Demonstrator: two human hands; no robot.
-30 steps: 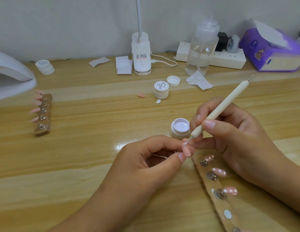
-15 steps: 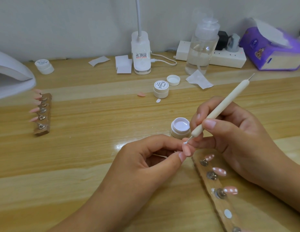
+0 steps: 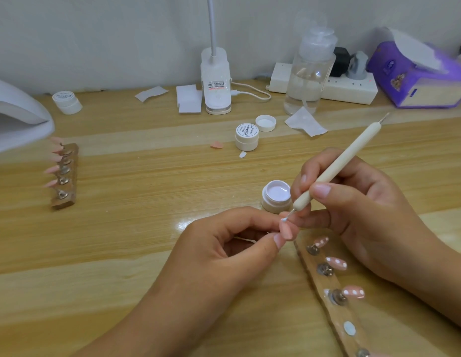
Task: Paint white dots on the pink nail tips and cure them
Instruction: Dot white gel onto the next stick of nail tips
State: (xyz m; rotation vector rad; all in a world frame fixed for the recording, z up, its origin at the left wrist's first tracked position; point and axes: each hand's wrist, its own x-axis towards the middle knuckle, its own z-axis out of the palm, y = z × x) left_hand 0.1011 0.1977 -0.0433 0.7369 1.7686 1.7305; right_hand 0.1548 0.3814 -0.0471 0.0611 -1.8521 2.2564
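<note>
Pinches a pink nail tip between thumb and forefinger of the left hand, just in front of the open jar of white gel and just beyond the near holder strip. Grips the dotting tool pen-fashion in the right hand, fingers curled round the lower shaft. Slants the tool from upper right down to lower left, its white-loaded ball end touching the far end of the tip. Runs the tip's long axis roughly toward the wearer, so probably calls for the next dots to step nearer along it, by small wrist moves only. Puts the right hand nearer the jar for reloading. Shows three dotted tips on the near strip, right under that hand and likely easy to smudge with the palm. Finds a second strip of plain pink tips well apart at the left of the desk, beside the curing lamp. Leaves a closed jar, a loose lid and a stray tip beyond the open jar, out of the way.
</note>
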